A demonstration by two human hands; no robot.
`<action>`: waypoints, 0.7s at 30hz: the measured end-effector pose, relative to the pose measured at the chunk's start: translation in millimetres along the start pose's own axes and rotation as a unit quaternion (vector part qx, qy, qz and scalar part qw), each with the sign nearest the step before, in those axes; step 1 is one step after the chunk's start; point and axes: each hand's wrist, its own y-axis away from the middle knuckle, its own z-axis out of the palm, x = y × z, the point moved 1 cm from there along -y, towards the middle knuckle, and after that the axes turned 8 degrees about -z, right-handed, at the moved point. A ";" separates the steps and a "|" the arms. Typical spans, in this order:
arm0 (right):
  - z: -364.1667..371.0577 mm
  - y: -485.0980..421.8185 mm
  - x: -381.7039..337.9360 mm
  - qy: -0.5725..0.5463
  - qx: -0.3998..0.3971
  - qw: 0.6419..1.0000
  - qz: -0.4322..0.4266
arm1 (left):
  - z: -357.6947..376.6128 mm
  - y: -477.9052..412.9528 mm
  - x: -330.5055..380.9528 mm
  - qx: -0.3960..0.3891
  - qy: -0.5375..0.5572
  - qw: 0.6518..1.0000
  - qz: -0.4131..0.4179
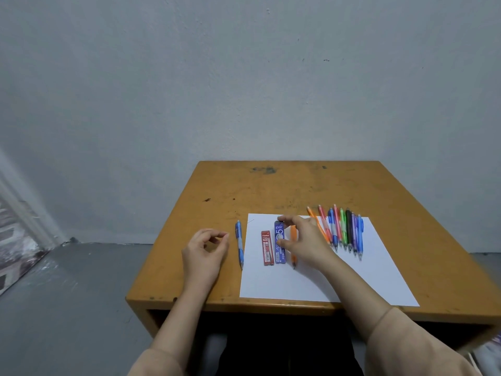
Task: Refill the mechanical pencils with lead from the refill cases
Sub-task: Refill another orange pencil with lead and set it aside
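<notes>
A red lead refill case (266, 248) and a blue refill case (279, 246) lie side by side on a white sheet of paper (320, 280). My right hand (303, 241) has its thumb and fingers around the blue case, which rests on the paper. An orange mechanical pencil (293, 249) lies partly under that hand. A blue pencil (239, 244) lies off the paper to its left. My left hand (207, 251) hovers beside it with fingertips pinched together; nothing visible in them. Several coloured pencils (341, 230) lie in a row at the paper's right.
The wooden table (271, 185) stands against a grey wall, with its front edge (244, 305) close to me. Grey floor lies to the left.
</notes>
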 end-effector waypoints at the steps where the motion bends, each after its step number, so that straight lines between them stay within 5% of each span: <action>1: 0.8 -0.8 1.6 0.011 -0.006 1.000 0.004 | 0.0 0.0 -0.1 0.000 0.001 1.000 0.001; 21: 12.3 -0.3 -0.2 0.167 -0.050 0.985 -0.012 | 1.3 -0.6 -3.5 -0.006 0.004 1.000 0.020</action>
